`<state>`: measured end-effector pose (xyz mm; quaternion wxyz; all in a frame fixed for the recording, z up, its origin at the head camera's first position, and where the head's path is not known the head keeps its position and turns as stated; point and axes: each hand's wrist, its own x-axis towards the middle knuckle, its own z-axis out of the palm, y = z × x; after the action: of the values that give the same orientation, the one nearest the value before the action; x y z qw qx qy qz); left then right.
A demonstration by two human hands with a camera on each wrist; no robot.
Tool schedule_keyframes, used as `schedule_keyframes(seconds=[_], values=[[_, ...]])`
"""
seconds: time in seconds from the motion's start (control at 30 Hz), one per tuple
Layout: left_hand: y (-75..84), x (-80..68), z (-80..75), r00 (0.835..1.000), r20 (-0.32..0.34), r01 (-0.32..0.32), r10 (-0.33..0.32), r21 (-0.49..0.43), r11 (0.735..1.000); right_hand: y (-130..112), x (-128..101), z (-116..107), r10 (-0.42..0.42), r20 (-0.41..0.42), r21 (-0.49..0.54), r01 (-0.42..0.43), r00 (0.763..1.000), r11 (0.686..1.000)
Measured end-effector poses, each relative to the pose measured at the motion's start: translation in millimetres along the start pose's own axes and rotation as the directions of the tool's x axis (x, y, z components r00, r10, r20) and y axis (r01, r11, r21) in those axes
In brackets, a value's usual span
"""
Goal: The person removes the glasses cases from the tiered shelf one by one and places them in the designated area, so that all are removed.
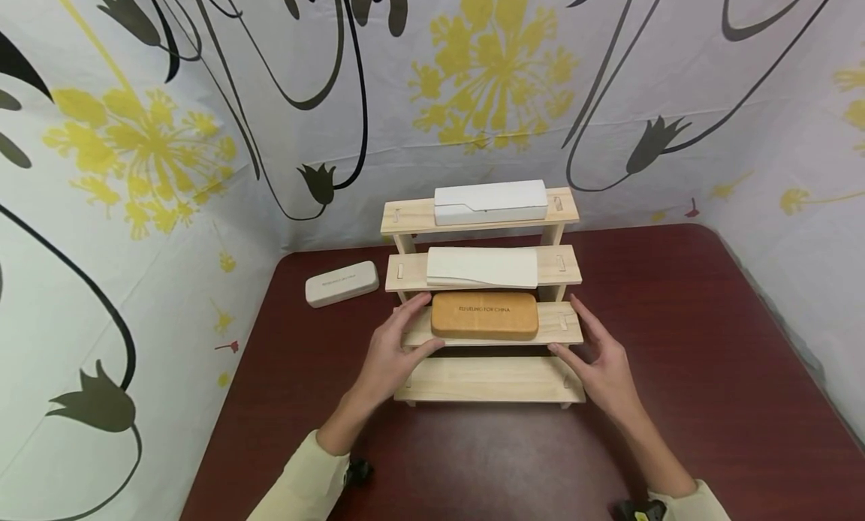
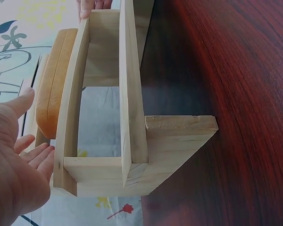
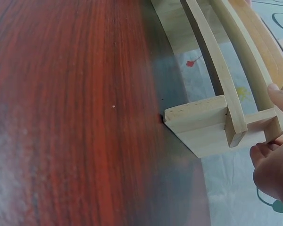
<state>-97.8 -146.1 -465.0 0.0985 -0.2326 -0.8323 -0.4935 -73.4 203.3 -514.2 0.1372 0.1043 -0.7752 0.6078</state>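
Observation:
A stepped rack of pale wood (image 1: 486, 382) stands on the table. On its second tier from the bottom lies a tan glasses case (image 1: 484, 318) with dark lettering on its lid. My left hand (image 1: 392, 353) is at the left end of that tier, thumb and fingers spread apart; in the left wrist view its fingertips (image 2: 46, 154) are right at the board's end. At the opposite end, my right hand (image 1: 604, 367) grips the board, thumb on the front edge. The right wrist view shows its other fingers curled by the board's end.
Above the tan case, a folded off-white sheet (image 1: 483, 267) lies on one tier and a white box (image 1: 491, 203) on the top tier. An off-white glasses case (image 1: 342, 284) rests on the dark red table (image 1: 682, 341) left of the rack. Patterned cloth (image 1: 378, 131) hangs behind and beside the table.

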Motion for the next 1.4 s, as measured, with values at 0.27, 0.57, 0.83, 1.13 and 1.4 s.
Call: schedule_keyframes(seconds=[0.27, 0.57, 0.83, 1.13, 1.4], values=[[1.9, 0.2, 1.3, 1.0, 0.015, 0.016, -0.016, 0.012, 1.0, 0, 0, 0, -0.002, 0.002, 0.006, 0.002, 1.0, 1.0], [0.6, 0.7, 7.4, 1.0, 0.015, 0.005, -0.004, -0.06, 0.998, 0, 3, -2, -0.002, 0.008, 0.002, 0.002, 1.0, 1.0], [1.9, 2.7, 9.0, 1.0, 0.021, 0.012, -0.011, -0.037, 0.999, 1, 4, -1, -0.006, 0.009, 0.022, 0.006, 1.0, 1.0], [3.6, 4.8, 12.4, 1.0, 0.022, 0.02, -0.022, 0.067, 0.998, 1, 3, -1, -0.005, 0.011, 0.044, 0.005, 1.0, 0.999], [5.4, 6.9, 13.7, 0.998, 0.014, 0.054, -0.056, 0.086, 0.995, 2, 3, 0, -0.008, 0.013, 0.049, 0.008, 1.0, 0.999]])
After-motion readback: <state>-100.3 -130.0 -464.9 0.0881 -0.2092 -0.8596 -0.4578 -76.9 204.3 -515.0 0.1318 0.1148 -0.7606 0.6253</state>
